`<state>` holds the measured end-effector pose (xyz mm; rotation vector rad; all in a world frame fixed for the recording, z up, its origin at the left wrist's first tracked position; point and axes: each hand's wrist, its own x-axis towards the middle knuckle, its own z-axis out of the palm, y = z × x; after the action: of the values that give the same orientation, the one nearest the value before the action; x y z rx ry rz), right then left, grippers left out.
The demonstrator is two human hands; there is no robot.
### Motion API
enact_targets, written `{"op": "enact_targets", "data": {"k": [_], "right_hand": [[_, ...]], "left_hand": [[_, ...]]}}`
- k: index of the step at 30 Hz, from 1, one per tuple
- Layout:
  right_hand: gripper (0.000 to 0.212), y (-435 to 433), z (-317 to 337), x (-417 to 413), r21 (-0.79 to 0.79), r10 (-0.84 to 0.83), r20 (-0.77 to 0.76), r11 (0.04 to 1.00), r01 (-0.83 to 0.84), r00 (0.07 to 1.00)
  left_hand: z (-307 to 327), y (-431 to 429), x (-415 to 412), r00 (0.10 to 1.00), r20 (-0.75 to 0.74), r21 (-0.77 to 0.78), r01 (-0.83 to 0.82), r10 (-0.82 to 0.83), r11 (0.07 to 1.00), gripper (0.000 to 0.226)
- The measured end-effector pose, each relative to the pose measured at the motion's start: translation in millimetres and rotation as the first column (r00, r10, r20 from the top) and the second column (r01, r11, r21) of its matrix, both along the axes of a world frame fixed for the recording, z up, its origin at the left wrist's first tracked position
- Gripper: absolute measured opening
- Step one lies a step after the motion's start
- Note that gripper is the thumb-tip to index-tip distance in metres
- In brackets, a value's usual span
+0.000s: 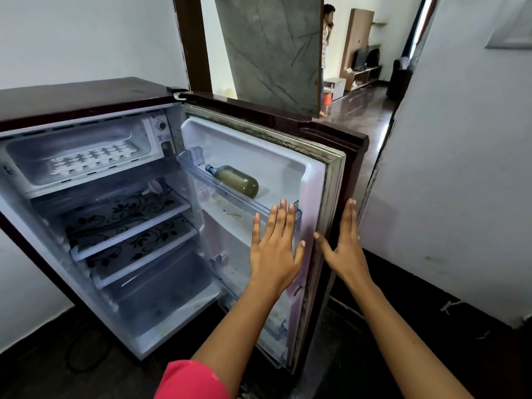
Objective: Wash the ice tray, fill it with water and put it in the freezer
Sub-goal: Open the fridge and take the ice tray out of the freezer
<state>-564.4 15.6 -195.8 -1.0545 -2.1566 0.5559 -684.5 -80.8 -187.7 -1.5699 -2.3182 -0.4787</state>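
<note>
A white ice tray (92, 161) lies flat inside the freezer compartment (34, 180) at the top of a small dark-red fridge (72, 93). The fridge door (313, 180) stands wide open to the right. My left hand (275, 249) is spread flat, fingers apart, in front of the door's inner lining. My right hand (344, 246) is also flat with fingers apart, at the door's outer edge by the gasket. Neither hand holds anything.
A bottle of greenish liquid (239, 182) lies on the door's upper shelf. Two flower-patterned shelves (123, 217) and a clear drawer (161, 289) fill the fridge body. A white wall (449, 197) stands close on the right. Behind is a doorway with a person (326, 36) far off.
</note>
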Motion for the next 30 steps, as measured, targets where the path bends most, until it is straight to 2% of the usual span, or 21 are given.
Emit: {"op": "enact_targets", "data": {"k": [4, 9, 11, 14, 16, 21, 26, 30], "right_hand": [[0.087, -4, -3, 5, 0.051, -0.101, 0.088, 0.994, 0.096, 0.991], [0.075, -20, 4, -4, 0.252, -0.153, 0.03, 0.958, 0.141, 0.988], [0.071, -33, 8, -12, 0.365, -0.132, 0.02, 0.924, 0.115, 0.991], [0.066, -53, 7, -31, 0.543, -0.052, 0.086, 0.84, -0.003, 0.995], [0.061, -66, 3, -46, 0.583, 0.013, 0.105, 0.809, -0.072, 0.994], [0.056, -97, -7, -94, 0.497, 0.195, 0.184, 0.827, -0.263, 0.963], [0.059, -115, -19, -148, 0.35, 0.239, 0.315, 0.871, -0.346, 0.919], [0.062, -128, -32, -195, 0.27, 0.292, 0.389, 0.871, -0.411, 0.874]], "left_hand": [[-3, -4, 1, 0.999, 0.035, 0.018, 0.028, -0.029, 0.999, 0.067], [-6, -21, -9, 0.998, 0.059, 0.077, -0.016, 0.011, 0.997, 0.064], [-11, -31, -18, 0.997, 0.059, 0.08, -0.057, 0.053, 0.995, 0.065], [-17, -50, -36, 0.989, 0.062, 0.074, -0.137, 0.133, 0.988, 0.066], [-20, -63, -49, 0.98, 0.074, 0.058, -0.188, 0.183, 0.981, 0.066], [-31, -97, -86, 0.954, 0.103, 0.028, -0.287, 0.283, 0.958, 0.064], [-37, -130, -129, 0.92, 0.149, 0.027, -0.37, 0.362, 0.929, 0.063], [-44, -154, -168, 0.901, 0.17, 0.025, -0.409, 0.399, 0.912, 0.063]]}}
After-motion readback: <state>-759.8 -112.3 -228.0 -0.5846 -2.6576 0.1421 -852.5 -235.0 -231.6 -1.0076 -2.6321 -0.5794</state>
